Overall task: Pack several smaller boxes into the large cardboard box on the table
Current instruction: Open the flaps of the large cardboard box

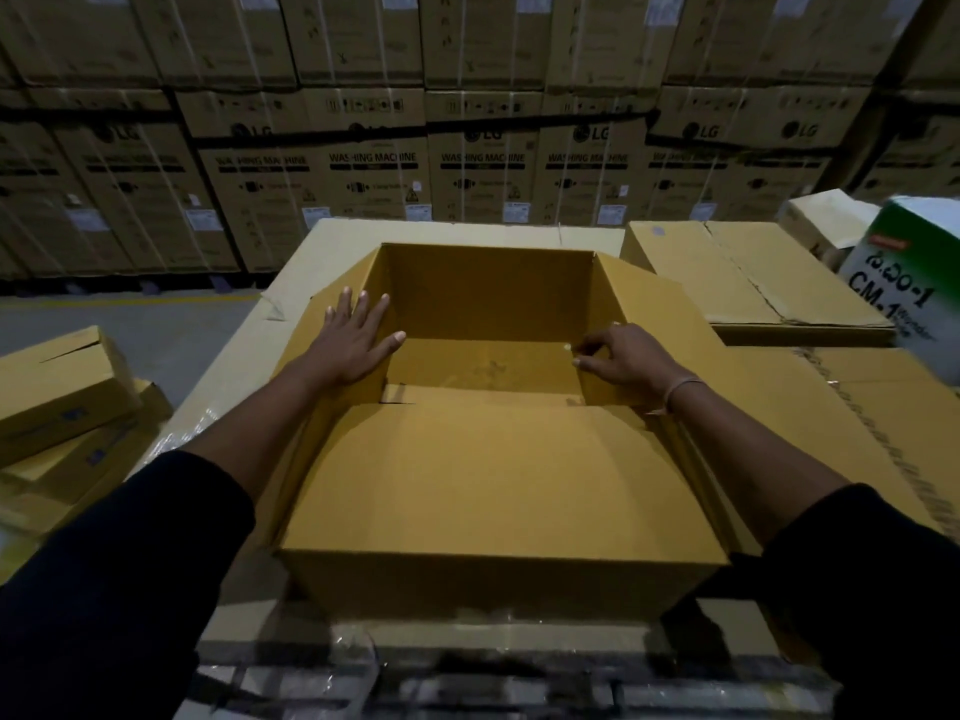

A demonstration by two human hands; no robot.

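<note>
Resting on tabletop: large cardboard box (488, 324), plain brown, open, nothing inside, near flap folded outward.
Left hand (349, 341): fingers spread flat on left flap.
Right hand (626, 362): fingers pinching right flap's edge.

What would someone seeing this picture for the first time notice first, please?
The large open cardboard box in the middle draws the eye, empty inside, its near flap folded out toward the person. The left hand lies flat on its left flap while the right hand pinches the right flap's edge. Behind rises a wall of stacked washing machine cartons, and smaller boxes wait at the left.
</note>
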